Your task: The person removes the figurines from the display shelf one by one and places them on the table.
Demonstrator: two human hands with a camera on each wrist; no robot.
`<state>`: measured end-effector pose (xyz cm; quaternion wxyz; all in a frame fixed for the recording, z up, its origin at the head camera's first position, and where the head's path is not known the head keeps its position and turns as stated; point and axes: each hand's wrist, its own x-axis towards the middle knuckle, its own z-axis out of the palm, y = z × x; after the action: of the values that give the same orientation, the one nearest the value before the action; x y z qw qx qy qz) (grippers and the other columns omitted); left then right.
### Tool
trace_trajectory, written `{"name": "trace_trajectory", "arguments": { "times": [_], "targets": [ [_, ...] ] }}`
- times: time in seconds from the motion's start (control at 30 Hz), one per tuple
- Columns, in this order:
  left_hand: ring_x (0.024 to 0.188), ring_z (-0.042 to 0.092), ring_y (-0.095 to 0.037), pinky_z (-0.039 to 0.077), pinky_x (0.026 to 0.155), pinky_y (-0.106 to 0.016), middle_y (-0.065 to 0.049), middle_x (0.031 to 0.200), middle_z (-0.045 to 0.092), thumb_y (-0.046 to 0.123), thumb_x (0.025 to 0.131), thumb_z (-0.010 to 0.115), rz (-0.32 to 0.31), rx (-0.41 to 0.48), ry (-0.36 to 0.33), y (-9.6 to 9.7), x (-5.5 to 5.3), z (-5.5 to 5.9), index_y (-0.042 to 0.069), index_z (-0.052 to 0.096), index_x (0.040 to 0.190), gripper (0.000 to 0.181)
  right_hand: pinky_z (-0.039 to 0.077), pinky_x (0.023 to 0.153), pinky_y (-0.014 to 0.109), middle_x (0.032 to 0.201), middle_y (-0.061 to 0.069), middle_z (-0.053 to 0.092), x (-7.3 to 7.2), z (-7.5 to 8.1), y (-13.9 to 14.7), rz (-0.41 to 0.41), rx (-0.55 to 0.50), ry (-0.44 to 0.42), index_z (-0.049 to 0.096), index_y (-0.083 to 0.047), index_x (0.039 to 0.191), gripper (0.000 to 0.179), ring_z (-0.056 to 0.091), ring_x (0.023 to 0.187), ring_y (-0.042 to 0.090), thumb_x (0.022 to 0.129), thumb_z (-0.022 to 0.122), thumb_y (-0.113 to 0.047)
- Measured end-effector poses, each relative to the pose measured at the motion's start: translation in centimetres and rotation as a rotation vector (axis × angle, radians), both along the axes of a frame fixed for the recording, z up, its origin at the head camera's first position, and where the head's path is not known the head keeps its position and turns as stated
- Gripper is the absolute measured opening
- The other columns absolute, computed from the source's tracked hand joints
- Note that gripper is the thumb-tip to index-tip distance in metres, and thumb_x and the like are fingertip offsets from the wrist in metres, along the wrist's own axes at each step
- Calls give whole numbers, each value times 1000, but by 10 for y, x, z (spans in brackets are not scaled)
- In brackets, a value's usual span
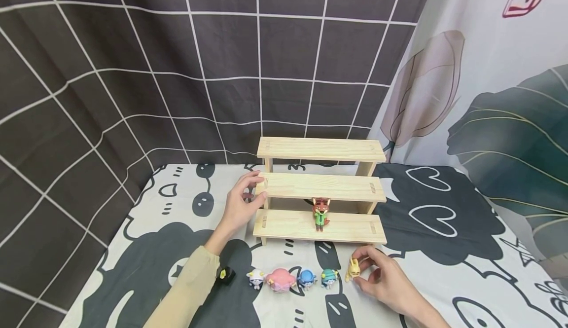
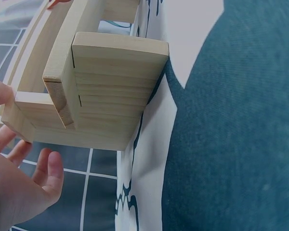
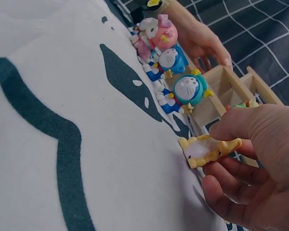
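Note:
A three-tier wooden display shelf (image 1: 317, 186) stands on the patterned cloth. My left hand (image 1: 241, 202) grips the left end of its middle tier, thumb and fingers on either side of the board in the left wrist view. On the lowest tier stands a fox figurine (image 1: 320, 214) in a green shirt. My right hand (image 1: 385, 279) pinches a small yellow figurine (image 3: 202, 150) with long ears between thumb and fingers, close over the cloth in front of the shelf's right end.
Left of the yellow figurine, a row of figurines stands on the cloth (image 1: 443, 278): teal (image 1: 329, 278), blue (image 1: 306, 279), pink (image 1: 281, 280) and white (image 1: 255, 278). A black item with a yellow spot (image 1: 226, 274) lies by my left sleeve. Dark checked curtain (image 1: 230, 47) hangs behind.

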<state>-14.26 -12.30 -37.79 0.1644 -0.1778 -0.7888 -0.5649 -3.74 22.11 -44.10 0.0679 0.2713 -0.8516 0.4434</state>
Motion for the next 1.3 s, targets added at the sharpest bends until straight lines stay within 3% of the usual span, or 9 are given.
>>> {"name": "trace_trajectory", "arguments": {
  "times": [0.6, 0.83, 1.3],
  "targets": [
    [106, 58, -42, 53, 79, -51, -30, 137, 52, -10, 85, 69, -3, -3, 14, -1, -2, -4, -12, 62, 116, 31, 50, 54, 25, 92, -9, 63, 0, 0, 1, 1, 30, -39, 60, -9, 107, 50, 62, 78, 6, 67, 82, 10],
    [105, 58, -40, 54, 78, -40, -29, 137, 52, -9, 85, 69, 1, -12, 13, -1, -2, -4, -12, 62, 116, 31, 50, 54, 25, 92, -9, 63, -1, 0, 2, 9, 51, -66, 60, -7, 108, 48, 62, 77, 5, 69, 83, 7],
    [105, 59, -41, 53, 77, -34, -30, 137, 52, -9, 85, 70, 5, -16, 11, -1, -2, -4, -12, 62, 116, 32, 50, 54, 25, 91, -8, 64, 0, 3, 3, -1, 55, -104, 59, -5, 108, 45, 62, 78, 5, 71, 84, 2]
  ]
}}
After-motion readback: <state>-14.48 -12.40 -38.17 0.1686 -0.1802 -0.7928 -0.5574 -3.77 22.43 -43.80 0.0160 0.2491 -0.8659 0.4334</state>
